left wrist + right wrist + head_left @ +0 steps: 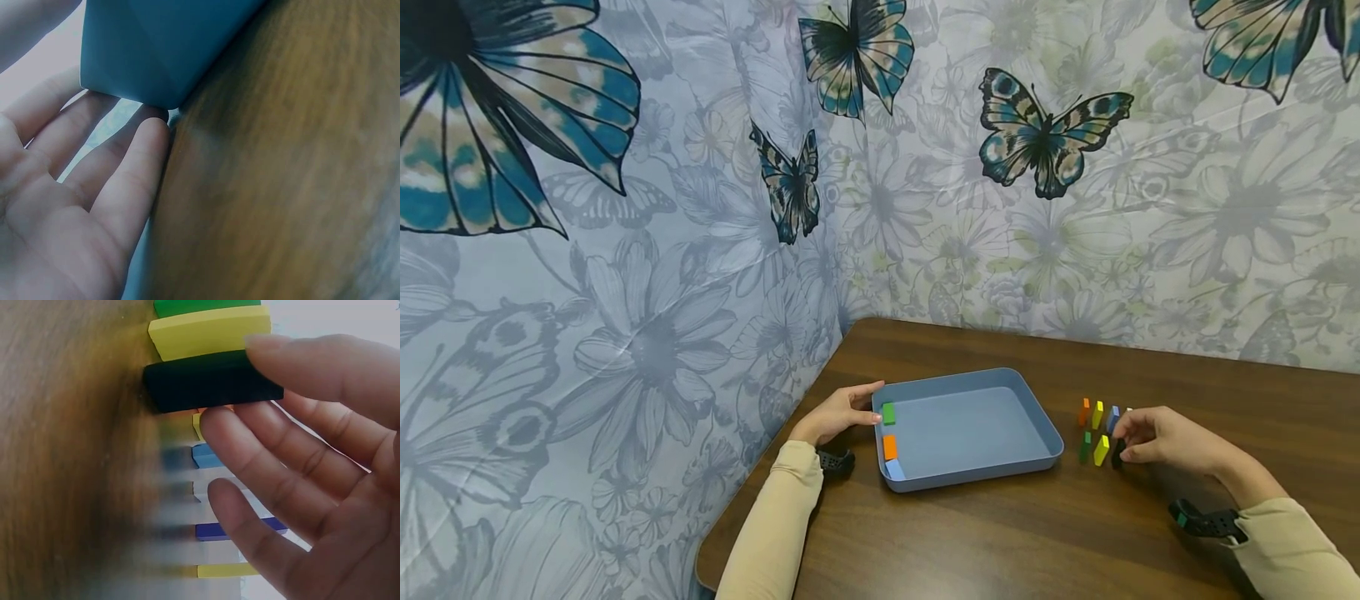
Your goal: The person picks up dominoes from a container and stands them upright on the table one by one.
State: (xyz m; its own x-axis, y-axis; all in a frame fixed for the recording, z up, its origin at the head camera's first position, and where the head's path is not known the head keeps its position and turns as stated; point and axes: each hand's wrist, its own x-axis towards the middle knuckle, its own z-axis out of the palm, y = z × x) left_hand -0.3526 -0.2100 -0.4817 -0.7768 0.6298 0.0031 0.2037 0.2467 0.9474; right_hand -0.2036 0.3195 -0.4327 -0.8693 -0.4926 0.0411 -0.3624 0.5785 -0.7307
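My left hand (838, 414) holds the left side of a blue-grey tray (958, 482), thumb at the rim. In the left wrist view its fingers (134, 169) touch the outer wall at a corner. Inside the tray, along that side, lie a green domino block (889, 413), an orange one (891, 447) and a light blue one (896, 470). Right of the tray, my right hand (1165, 442) pinches a black domino block (209, 381) between thumb and fingers. Beside it stand a yellow block (212, 331) and a green block (1086, 447).
More upright blocks form a row behind: orange (1084, 411), yellow (1097, 415), blue (1113, 418), and a purple one (212, 532) partly behind the fingers. The brown wooden table (970, 542) meets butterfly-patterned walls (925, 250) at the back and left.
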